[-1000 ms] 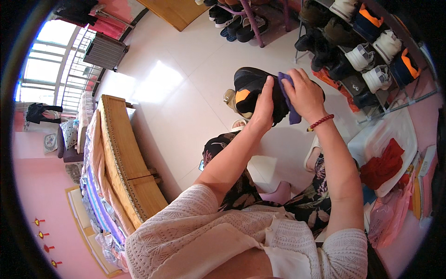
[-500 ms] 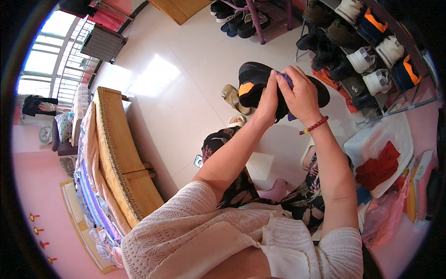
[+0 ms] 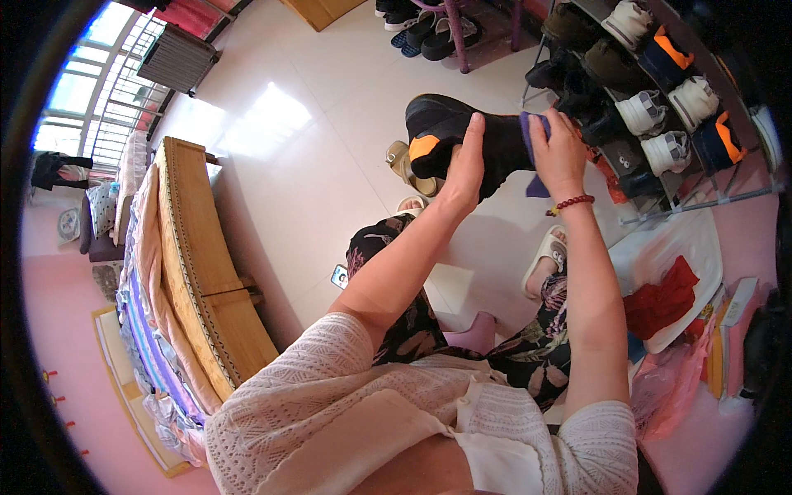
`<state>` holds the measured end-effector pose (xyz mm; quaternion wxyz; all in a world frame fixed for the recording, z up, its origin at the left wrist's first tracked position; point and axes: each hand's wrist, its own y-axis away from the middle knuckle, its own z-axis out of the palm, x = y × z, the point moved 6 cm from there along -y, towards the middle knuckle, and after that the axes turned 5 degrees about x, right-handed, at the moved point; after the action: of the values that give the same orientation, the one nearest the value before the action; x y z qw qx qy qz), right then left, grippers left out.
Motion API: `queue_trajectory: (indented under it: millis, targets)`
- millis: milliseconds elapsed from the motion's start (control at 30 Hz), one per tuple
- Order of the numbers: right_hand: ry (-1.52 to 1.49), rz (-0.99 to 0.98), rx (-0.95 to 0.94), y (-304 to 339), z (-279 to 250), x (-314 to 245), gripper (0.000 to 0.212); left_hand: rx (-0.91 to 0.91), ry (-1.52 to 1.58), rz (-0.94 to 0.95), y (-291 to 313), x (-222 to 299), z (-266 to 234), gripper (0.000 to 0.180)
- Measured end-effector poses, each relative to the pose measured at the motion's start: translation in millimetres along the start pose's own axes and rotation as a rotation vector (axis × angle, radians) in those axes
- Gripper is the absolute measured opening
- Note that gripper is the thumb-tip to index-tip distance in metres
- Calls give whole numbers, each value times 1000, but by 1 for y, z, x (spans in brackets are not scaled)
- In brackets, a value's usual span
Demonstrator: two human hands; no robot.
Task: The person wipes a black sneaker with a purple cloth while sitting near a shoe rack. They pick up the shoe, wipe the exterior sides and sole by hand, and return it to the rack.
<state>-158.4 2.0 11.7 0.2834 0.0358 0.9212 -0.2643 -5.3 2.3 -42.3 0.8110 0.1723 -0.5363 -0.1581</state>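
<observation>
A black shoe (image 3: 441,120) with an orange patch at its heel is held up in front of me, sole turned partly away. My left hand (image 3: 465,172) is closed round its middle, the thumb stretched along the near side. My right hand (image 3: 561,158), with a red bead bracelet at the wrist, grips a purple cloth (image 3: 536,183). The cloth touches the right end of the shoe, and part of it hangs below the fingers. Some of the shoe's right end is hidden behind cloth and hand.
A shoe rack (image 3: 660,124) full of shoes stands at the right. Below it is a clear plastic bin (image 3: 709,247) with red cloth (image 3: 664,295). A tan sandal (image 3: 406,169) lies on the floor (image 3: 330,124). At the left is a wooden bed (image 3: 202,223); a purple stool (image 3: 458,33) stands far ahead.
My right hand and the purple cloth have moved right, from the shoe's middle to its right end. The shoe has shifted slightly left and turned in my left hand.
</observation>
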Motion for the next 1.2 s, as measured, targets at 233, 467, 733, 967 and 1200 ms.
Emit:
queue_trajectory:
  millis: [233,467,733,967,1200]
  targets:
    - [-290,-142,-15,3,1,-60,22,-20,102,-30,5,3,7,49]
    - [-3,-67,98,0,-12,-7,21,-34,243,-39,-5,9,-1,64]
    - [-162,76,128,-2,-23,17,58,-179,440,-94,-4,22,2,51]
    - [-290,294,45,-5,-38,47,60,-617,560,-185,18,33,30,47]
    - [-344,279,100,-3,-55,39,57,-601,386,-159,3,11,15,24]
